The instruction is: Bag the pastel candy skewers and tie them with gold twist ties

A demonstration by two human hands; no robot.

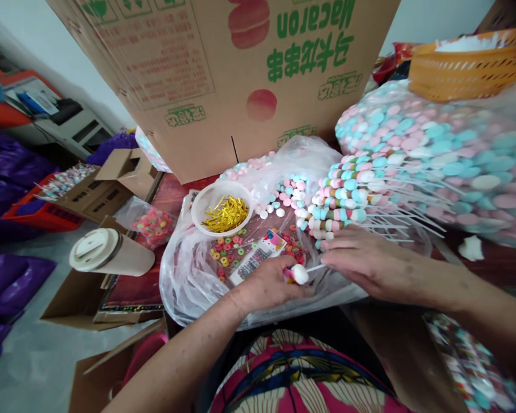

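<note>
My left hand (273, 284) is closed around a candy skewer, with a white candy (300, 274) showing past its fingers. The rest of those candies are mostly hidden in my palm. A white stick (315, 268) runs from this skewer to my right hand (363, 258), whose fingers are closed at its far end. Just beyond my right hand lies a pile of finished candy skewers (348, 198), pink, blue and white, their sticks pointing right. Beside my left hand are a printed label card (258, 258) and loose ring candies (227, 252) on a clear plastic bag (178, 292).
A white bowl (198, 213) holds gold twist ties. Loose pastel candies (290, 192) lie behind it. A large cardboard box (223, 69) blocks the back. On the right sits a big candy bag (468, 166) under an orange basket (456, 71). A lidded cup (112, 252) stands left.
</note>
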